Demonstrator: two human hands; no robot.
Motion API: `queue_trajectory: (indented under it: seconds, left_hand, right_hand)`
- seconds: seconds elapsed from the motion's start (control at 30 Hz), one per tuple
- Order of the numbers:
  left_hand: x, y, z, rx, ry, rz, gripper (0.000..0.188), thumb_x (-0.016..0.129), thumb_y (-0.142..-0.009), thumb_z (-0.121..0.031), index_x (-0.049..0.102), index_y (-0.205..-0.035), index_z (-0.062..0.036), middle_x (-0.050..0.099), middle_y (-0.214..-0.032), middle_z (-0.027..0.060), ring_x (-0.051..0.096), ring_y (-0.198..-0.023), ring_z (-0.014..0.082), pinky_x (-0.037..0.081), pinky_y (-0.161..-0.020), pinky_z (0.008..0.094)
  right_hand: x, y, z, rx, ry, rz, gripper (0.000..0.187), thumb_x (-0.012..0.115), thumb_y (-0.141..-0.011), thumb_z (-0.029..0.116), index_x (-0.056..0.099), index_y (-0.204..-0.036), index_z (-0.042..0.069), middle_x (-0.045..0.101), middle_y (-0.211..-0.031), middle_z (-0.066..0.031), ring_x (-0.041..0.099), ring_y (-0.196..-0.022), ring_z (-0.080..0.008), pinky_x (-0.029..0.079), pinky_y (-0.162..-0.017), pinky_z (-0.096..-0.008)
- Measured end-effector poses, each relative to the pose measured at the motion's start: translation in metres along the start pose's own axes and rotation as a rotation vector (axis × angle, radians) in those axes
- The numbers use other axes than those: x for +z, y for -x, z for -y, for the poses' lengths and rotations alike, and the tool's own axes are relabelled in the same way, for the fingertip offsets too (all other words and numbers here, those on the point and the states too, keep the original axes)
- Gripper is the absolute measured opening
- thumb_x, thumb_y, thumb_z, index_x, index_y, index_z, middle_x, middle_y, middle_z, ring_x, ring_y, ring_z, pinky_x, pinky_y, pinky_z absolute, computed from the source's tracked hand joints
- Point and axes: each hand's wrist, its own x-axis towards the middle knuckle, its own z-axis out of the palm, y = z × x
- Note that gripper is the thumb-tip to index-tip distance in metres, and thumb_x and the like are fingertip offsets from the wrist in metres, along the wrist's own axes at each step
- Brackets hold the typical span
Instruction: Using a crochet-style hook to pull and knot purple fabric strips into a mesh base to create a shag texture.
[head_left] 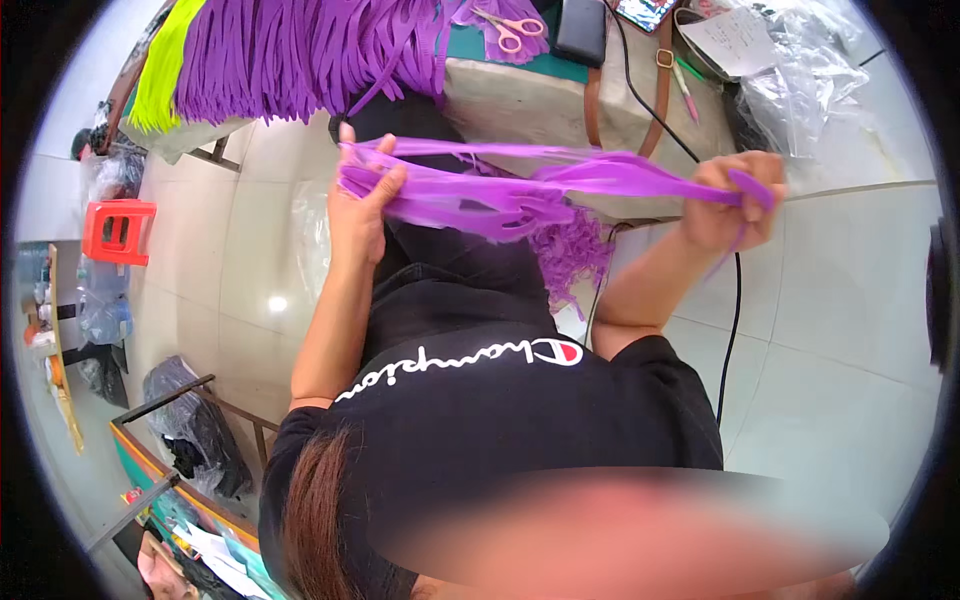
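The purple strips stretch in the air between the two hands, above the person's lap and in front of the bench, blurred in places. The left hand has their near end, thumb and fingers partly curled round it with one finger raised; the right hand is folded closely on the other end, a tail sticking out past it. Purple scraps bunch below the strips.

The bench has a green top and a pale cover down its side. A purple fringe hangs over its edge, a lime fringe beside it on the left. Scissors lie near a black case; farther right are a brown strap, a paper and clear plastic.

The floor is pale, glossy tile. A black cable runs down to it on the right. At left stand a red stool and, nearer, a metal frame beside a bagged dark bundle.
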Motion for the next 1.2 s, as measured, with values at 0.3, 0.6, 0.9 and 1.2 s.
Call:
queue_trajectory:
  seconds: [0.3,0.6,0.9,1.2]
  left_hand:
    - [0.026,0.026,-0.025,-0.037,0.215,0.19,0.105,0.069,-0.075,0.002,-0.006,-0.147,-0.0142,0.051,-0.128,0.0149,0.055,-0.107,0.0209,0.043,-0.094,0.0344]
    - [0.028,0.04,-0.026,0.092,-0.166,0.188,0.111,0.072,-0.071,0.006,-0.006,-0.147,-0.0144,0.047,-0.113,0.0035,0.051,-0.1,0.0134,0.044,-0.09,0.0277]
    - [0.03,0.043,-0.03,0.073,-0.097,0.186,0.108,0.07,-0.074,0.005,-0.008,-0.146,-0.011,0.051,-0.108,0.0046,0.054,-0.098,0.0141,0.046,-0.088,0.0288]
    - [0.03,0.042,-0.029,0.066,-0.078,0.192,0.104,0.07,-0.075,0.005,-0.005,-0.147,-0.0099,0.053,-0.105,0.005,0.056,-0.096,0.014,0.048,-0.085,0.0286]
  right_hand:
    - [0.005,-0.008,-0.042,0.168,0.371,-0.102,0.03,0.053,-0.092,0.028,0.04,-0.069,0.014,0.038,-0.061,0.003,0.028,-0.051,-0.0082,0.023,-0.051,-0.0263]
    - [-0.014,0.04,-0.141,0.67,0.859,0.127,0.063,0.03,-0.091,0.062,0.028,-0.057,0.009,0.035,-0.053,-0.0034,0.032,-0.05,-0.0132,0.022,-0.048,-0.0282]
    - [-0.02,0.049,-0.147,0.762,0.853,0.115,0.062,0.027,-0.094,0.058,0.03,-0.058,0.008,0.034,-0.053,-0.0036,0.029,-0.051,-0.0114,0.024,-0.048,-0.0266]
    - [-0.021,0.05,-0.148,0.777,0.842,0.03,0.062,0.024,-0.095,0.057,0.032,-0.057,0.008,0.037,-0.054,-0.0041,0.029,-0.052,-0.0111,0.025,-0.049,-0.0257]
